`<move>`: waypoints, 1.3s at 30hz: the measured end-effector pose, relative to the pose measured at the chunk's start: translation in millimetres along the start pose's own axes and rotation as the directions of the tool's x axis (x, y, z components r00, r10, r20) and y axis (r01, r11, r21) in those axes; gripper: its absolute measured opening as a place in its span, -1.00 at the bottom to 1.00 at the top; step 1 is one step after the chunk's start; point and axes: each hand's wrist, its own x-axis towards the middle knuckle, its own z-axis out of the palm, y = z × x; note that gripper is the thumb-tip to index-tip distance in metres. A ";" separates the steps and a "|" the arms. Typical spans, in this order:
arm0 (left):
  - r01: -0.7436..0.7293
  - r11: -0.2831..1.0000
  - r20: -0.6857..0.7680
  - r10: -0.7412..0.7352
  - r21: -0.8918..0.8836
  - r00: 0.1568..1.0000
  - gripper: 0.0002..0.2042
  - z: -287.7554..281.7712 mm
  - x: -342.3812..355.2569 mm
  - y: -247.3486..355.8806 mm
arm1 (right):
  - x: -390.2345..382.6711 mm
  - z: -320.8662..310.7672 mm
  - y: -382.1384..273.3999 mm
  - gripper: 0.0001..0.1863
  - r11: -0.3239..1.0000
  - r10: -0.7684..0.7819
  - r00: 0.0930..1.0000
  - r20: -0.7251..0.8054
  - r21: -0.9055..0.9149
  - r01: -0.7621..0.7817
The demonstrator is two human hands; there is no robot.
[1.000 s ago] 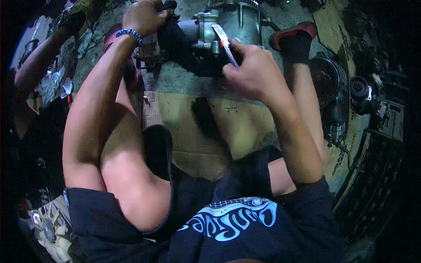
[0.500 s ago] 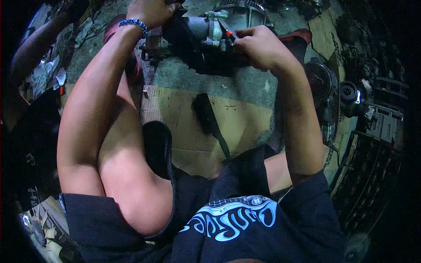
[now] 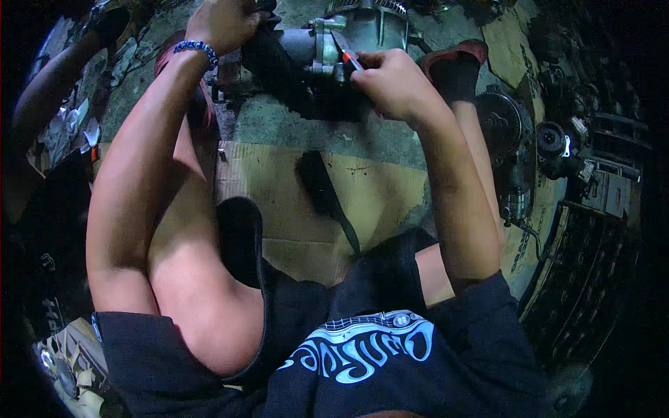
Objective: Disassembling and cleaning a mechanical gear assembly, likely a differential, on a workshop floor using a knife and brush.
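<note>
A metal housing (image 3: 376, 28) with a bolted flange lies on the floor before me at top centre. My right hand (image 3: 390, 83) is closed on a utility knife (image 3: 348, 56) with a red-and-silver body, its blade resting at or just by the flange face. My left hand (image 3: 230, 21), wearing a blue beaded bracelet, is closed on a black part (image 3: 268, 63) at the housing's left side; its fingertips are partly hidden.
Cardboard (image 3: 265, 195) bearing a dark elongated object (image 3: 320, 184) lies between my legs. To the right are a toothed wheel (image 3: 498, 125), a pulley (image 3: 550, 139) and dark metal parts. Another person's arm (image 3: 56, 76) is at the far left, near scattered rags and paper.
My right hand has moved a little upward with the knife, and the blade has turned from showing its broad face to a narrower angle. My left hand stays on the black part.
</note>
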 end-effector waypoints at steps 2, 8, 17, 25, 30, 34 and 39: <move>-0.035 0.999 -0.019 0.036 0.042 0.999 -0.75 4.0 -0.2 0.0 | 1.0 2.6 6.7 -0.54 1.000 0.016 1.000 -0.003 0.017 -0.016; -0.033 0.999 -0.002 0.033 0.024 0.999 -0.63 10.4 0.0 -11.3 | -5.9 -4.5 13.6 -0.65 0.936 -0.119 0.992 -0.051 0.327 0.129; -0.085 0.995 -0.047 0.088 0.059 0.995 -0.63 13.9 0.6 -10.6 | -0.9 -1.6 31.6 -0.58 0.838 -0.090 0.995 -0.048 0.535 0.102; -0.049 0.999 -0.082 0.048 -0.018 0.996 -0.67 16.9 -1.1 -7.8 | -9.9 -3.1 53.8 -0.45 0.826 -0.190 0.980 -0.056 0.531 0.190; -0.069 0.996 -0.103 0.074 0.056 0.992 -0.68 16.2 -1.8 -1.8 | -22.5 -3.7 62.0 -0.23 0.935 -0.165 0.979 -0.122 0.297 0.195; -0.096 0.995 -0.031 0.096 0.019 0.995 -0.68 15.9 0.1 -2.2 | -21.3 4.5 60.1 -0.30 0.962 -0.201 0.956 -0.212 0.140 0.234; -0.108 0.988 -0.027 0.112 0.111 0.993 -0.68 15.6 0.7 -5.0 | -33.1 6.2 15.4 -0.29 0.794 -0.191 0.963 -0.188 -0.607 0.038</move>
